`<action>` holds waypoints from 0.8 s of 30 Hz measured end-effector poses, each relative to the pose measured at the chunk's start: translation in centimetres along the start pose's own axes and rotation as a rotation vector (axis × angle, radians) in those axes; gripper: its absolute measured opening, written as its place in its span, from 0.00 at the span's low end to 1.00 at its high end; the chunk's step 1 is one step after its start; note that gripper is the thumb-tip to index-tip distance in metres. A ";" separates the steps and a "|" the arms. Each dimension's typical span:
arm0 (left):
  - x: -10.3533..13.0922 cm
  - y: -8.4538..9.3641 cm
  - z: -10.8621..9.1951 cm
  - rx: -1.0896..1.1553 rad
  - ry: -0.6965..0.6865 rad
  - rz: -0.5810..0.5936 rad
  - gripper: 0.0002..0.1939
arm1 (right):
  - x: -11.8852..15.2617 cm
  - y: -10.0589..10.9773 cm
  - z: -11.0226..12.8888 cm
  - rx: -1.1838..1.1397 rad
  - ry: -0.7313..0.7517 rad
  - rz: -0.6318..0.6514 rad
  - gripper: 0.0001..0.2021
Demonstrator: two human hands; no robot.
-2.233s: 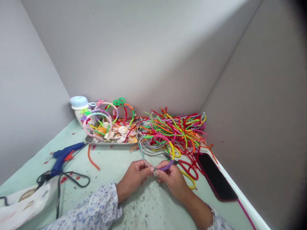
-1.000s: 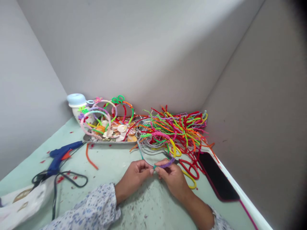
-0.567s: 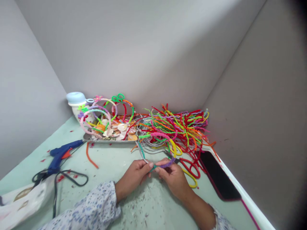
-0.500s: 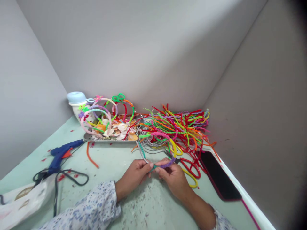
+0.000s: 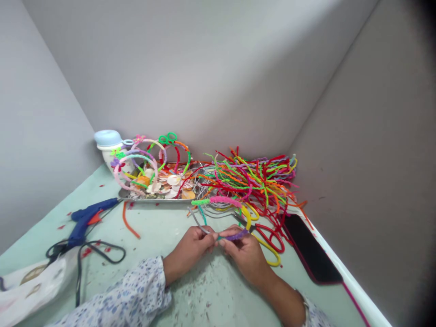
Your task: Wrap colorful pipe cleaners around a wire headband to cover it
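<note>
A curved wire hoop (image 5: 245, 213) wrapped in green, pink, yellow and purple fuzzy stem stands up between my hands, with a bare grey wire end at its left. My left hand (image 5: 194, 247) pinches the hoop near the teal section, thumb and fingers together. Close beside it, my right hand (image 5: 245, 254) is closed on the purple part, its thumb near the teal wrap. A loose teal stem (image 5: 203, 215) sticks up behind my left hand. Behind my right hand lie scissors with red handles (image 5: 272, 238) and a yellow-handled pair (image 5: 272, 262).
A metal tray (image 5: 160, 200) holds shells and finished-looking hoops, with a bottle (image 5: 108, 147) behind. Colourful stems (image 5: 252, 177) are heaped at the back. A black phone (image 5: 311, 250) lies right; a blue glue gun (image 5: 81, 222), its cord and a white bag (image 5: 37, 290) lie left.
The hoop has tilted and opened: its green end and bare wire end have shifted left, and its pink top sits lower. Both hands keep their hold with barely any movement.
</note>
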State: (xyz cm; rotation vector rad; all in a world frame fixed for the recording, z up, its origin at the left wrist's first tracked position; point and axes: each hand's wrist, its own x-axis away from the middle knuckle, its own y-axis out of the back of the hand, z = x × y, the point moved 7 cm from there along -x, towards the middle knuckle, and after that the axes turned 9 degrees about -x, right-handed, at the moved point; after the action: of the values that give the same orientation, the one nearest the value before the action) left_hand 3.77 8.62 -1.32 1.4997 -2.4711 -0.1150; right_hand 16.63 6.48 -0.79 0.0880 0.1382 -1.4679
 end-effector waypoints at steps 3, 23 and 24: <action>-0.1 0.1 0.2 0.017 -0.027 -0.024 0.16 | 0.1 0.0 0.1 0.014 0.020 0.010 0.08; 0.0 0.0 0.2 -0.013 0.012 -0.041 0.16 | 0.3 -0.4 2.4 0.348 0.258 0.001 0.08; 0.1 0.0 0.2 -0.009 0.020 -0.044 0.17 | 0.3 -0.4 2.3 0.331 0.250 -0.006 0.08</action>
State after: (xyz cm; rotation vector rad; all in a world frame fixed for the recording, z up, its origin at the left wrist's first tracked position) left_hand 3.68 8.54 -1.47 1.5443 -2.4191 -0.1187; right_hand 16.34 5.84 1.49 0.5407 0.0967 -1.4711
